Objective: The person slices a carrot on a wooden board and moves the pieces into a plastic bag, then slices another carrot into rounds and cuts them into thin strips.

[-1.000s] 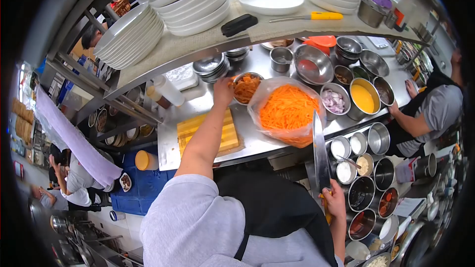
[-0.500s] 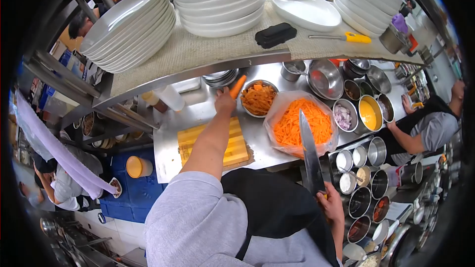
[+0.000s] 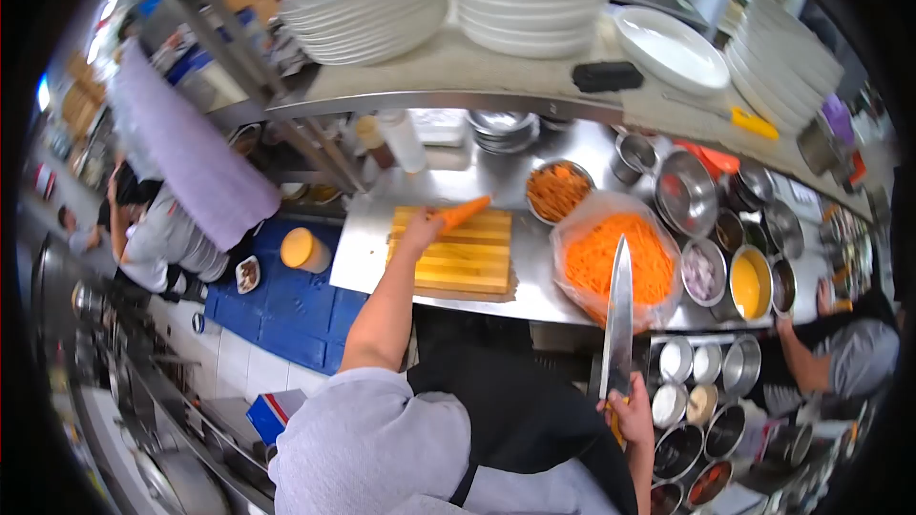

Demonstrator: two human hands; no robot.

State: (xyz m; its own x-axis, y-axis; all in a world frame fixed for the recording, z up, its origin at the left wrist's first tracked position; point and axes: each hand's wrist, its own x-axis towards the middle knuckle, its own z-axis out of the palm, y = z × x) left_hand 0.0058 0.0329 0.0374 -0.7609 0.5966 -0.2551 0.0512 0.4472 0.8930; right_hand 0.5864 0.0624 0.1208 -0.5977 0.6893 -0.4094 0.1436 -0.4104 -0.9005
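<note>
Fingers of the left hand (image 3: 420, 226) are closed around the thick end of a peeled carrot (image 3: 463, 213), which lies tilted with its tip pointing away over the far edge of the yellow cutting board (image 3: 458, 262). Fingers of the right hand (image 3: 625, 410) are wrapped tight on the handle of a long chef's knife (image 3: 618, 310), held low near the body with the blade upright and its point toward the steel bench (image 3: 367, 248).

Beside the board sits a large plastic bag of shredded carrot (image 3: 615, 262), and behind it a metal bowl of carrot pieces (image 3: 558, 189). Small tubs of sauces and seasonings (image 3: 706, 391) crowd the lower right, close to the knife hand.

Likely risks: the raised blade could catch the bag or a tub on its way to the board. The carrot, gripped only at one end, may roll under the edge and bring the blade near the left fingertips. Another person's arm (image 3: 806, 367) works nearby at right.
</note>
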